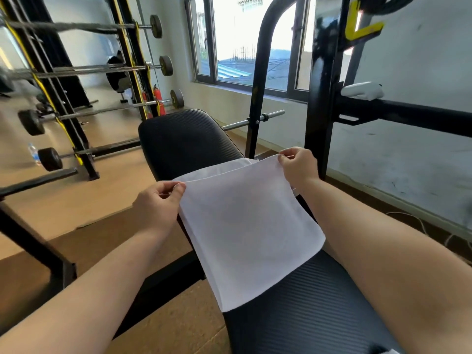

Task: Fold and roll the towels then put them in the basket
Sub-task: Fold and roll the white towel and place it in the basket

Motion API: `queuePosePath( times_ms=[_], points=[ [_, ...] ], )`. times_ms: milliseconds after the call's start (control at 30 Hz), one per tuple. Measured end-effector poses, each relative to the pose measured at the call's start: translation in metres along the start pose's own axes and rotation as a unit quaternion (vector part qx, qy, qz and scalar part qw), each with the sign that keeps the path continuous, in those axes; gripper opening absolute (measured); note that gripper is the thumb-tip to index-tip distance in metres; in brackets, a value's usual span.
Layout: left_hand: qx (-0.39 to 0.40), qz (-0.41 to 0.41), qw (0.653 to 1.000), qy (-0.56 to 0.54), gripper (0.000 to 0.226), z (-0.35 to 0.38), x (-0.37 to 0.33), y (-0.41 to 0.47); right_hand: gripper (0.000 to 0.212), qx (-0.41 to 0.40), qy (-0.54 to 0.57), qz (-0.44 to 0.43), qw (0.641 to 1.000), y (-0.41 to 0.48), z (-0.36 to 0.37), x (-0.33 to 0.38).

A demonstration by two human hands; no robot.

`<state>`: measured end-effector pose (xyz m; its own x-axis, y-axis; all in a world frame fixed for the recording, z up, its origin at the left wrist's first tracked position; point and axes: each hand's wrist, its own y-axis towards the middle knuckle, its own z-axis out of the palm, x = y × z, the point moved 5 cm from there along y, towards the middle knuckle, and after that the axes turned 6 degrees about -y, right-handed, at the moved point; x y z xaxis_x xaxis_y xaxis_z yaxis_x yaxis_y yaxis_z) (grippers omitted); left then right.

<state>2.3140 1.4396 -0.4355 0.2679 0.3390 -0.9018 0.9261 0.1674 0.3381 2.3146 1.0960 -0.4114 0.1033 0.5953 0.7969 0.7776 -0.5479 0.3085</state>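
A white towel (245, 226) lies across a black padded weight bench (184, 141), with its near layer lifted and doubled over a far layer that shows behind the top edge. My left hand (158, 203) pinches the lifted layer's left corner. My right hand (297, 166) pinches its right corner, a little farther away. The towel's near end rests on the bench pad. No basket is in view.
Black rack uprights (319, 98) stand close behind the bench on the right, with a horizontal bar (252, 121) across. A rolled white cloth (362, 90) rests on the rack's side arm. Barbells on a yellow-black rack (76, 72) fill the left. A water bottle (33, 153) stands on the floor.
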Motion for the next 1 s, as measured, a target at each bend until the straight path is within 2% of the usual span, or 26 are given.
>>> queuePosePath(
  times_ms=[167,267,300,467,600,733,867,933,1000],
  points=[
    [-0.037,0.055,0.995,0.076,0.024,-0.005,0.009,0.034,0.016,0.000,0.008,0.019,1.000,0.032,0.029,0.008],
    [-0.024,0.095,0.987,0.125,0.022,-0.008,0.012,0.044,0.008,0.057,0.023,0.046,0.997,0.042,0.056,0.002],
    [-0.017,0.112,0.983,0.144,0.022,-0.009,0.011,0.045,0.012,0.075,0.035,0.061,0.995,0.044,0.065,-0.003],
    [0.004,0.159,0.964,0.213,0.038,-0.011,0.007,0.041,0.009,0.184,0.113,0.154,0.964,0.031,0.096,-0.015],
    [0.014,0.140,0.967,0.211,0.019,-0.006,0.009,0.041,0.006,0.193,0.173,0.166,0.951,0.031,0.094,-0.016],
    [0.031,0.146,0.971,0.187,0.008,-0.004,0.006,0.041,0.004,0.256,0.190,0.173,0.932,0.026,0.088,-0.013],
    [0.064,0.170,0.956,0.232,0.016,-0.002,0.001,0.035,0.005,0.202,0.202,0.139,0.948,0.026,0.069,-0.009],
    [0.081,0.140,0.959,0.234,0.032,0.001,-0.002,0.035,0.005,0.172,0.217,0.134,0.951,0.026,0.058,-0.008],
    [0.092,0.106,0.963,0.231,0.031,0.002,-0.004,0.036,0.002,0.151,0.210,0.123,0.958,0.026,0.047,-0.006]
  ],
)
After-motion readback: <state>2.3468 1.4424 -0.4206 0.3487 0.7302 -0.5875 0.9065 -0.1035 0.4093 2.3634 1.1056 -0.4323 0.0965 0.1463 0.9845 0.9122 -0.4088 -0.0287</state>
